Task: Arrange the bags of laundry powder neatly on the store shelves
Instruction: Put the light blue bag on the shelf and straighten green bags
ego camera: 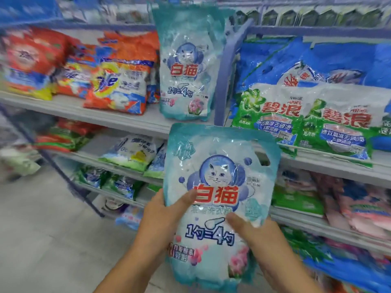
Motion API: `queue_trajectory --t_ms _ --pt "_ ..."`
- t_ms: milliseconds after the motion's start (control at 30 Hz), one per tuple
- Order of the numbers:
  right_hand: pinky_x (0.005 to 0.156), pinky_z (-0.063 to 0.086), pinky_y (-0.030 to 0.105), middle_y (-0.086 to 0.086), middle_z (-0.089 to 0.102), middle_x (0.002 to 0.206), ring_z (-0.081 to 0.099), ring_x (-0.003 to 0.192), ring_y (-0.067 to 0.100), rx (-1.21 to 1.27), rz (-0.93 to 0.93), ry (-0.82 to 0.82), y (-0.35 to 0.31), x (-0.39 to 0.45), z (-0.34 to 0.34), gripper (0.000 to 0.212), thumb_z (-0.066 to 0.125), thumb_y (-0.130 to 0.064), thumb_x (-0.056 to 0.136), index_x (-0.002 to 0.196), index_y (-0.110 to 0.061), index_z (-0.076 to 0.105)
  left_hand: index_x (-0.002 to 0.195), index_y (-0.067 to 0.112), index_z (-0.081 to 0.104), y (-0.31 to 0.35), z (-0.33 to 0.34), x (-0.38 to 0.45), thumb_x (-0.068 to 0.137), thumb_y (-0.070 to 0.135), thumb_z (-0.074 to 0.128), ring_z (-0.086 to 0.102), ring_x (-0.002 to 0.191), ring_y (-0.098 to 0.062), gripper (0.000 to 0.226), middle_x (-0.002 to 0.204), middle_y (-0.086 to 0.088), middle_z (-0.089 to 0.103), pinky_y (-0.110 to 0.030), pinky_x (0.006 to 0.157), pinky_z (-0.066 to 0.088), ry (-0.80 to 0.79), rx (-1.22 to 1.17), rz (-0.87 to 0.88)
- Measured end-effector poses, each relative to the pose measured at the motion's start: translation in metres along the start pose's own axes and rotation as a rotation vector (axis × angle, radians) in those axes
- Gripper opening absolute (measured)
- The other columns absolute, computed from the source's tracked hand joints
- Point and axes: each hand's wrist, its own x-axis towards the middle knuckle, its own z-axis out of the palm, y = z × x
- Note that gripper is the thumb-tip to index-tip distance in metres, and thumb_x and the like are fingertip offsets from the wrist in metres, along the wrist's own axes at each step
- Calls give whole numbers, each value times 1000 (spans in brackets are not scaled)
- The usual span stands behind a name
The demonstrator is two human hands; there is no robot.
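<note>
I hold a pale teal bag of laundry powder (218, 182) with a cat logo upright in front of the shelves. My left hand (165, 212) grips its left edge, thumb across the front. My right hand (256, 233) grips the right side, thumb on the front. A matching teal cat bag (186, 64) stands upright on the upper shelf (118, 117), just left of the shelf's vertical post. Orange bags (120, 85) lie to its left on that shelf. Green and white bags (306, 121) lean on the shelf to the right.
Lower shelves (127, 166) carry white, green and pink bags. Blue bags (317, 58) stand behind the green ones. The grey tiled floor (42, 240) opens to the left. A blue vertical post (224, 77) divides the two shelf bays.
</note>
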Motion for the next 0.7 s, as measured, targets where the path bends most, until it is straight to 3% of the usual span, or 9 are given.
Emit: queue_trajectory --t_ms 67,133,233,333,433,600,700 --pt "92 58 47 -4 80 99 77 94 20 31 -73 -13 -13 -1 18 79 90 -70 37 105 -33 76 109 25 69 19 -15 -1 70 36 82 78 80 -33 43 92 -8 81 -54 76 62 48 -48 50" --pt "85 60 36 -11 79 102 76 95 12 36 -141 -43 -26 0 35 72 89 -54 52 116 -28 70 108 23 71 36 -29 4 71 34 80 78 80 -34 39 92 -9 80 -53 76 61 78 -96 117" --pt "69 57 16 -20 77 102 74 92 1 1 -229 -116 -42 2 63 59 84 -16 74 121 -38 56 111 21 71 62 -49 22 71 35 79 78 83 -35 43 96 -11 80 -51 74 61 77 -165 205" --pt "69 55 12 -31 73 103 71 92 -7 -62 -289 -66 -61 19 94 70 86 -13 75 123 -46 48 110 17 69 91 -62 53 75 30 76 78 81 -33 38 95 -13 80 -44 65 63 28 -181 288" --pt "60 48 2 -40 69 95 66 85 -18 -87 -371 31 -91 48 119 63 86 -20 77 115 -51 47 108 17 70 124 -71 93 80 29 76 78 78 -28 32 93 -10 80 -37 59 61 -24 -194 362" --pt "65 54 8 -33 72 99 69 88 -11 -118 -479 164 -144 108 148 56 83 -17 81 120 -43 51 104 24 69 178 -78 173 86 38 76 78 80 -16 24 91 4 80 -36 67 63 -67 -152 553" --pt "74 58 17 -26 73 105 70 93 -6 -155 -510 286 -160 153 152 60 84 -25 79 127 -38 50 110 27 61 202 -70 228 76 54 80 75 91 -13 48 100 7 77 -44 82 62 -61 -4 691"
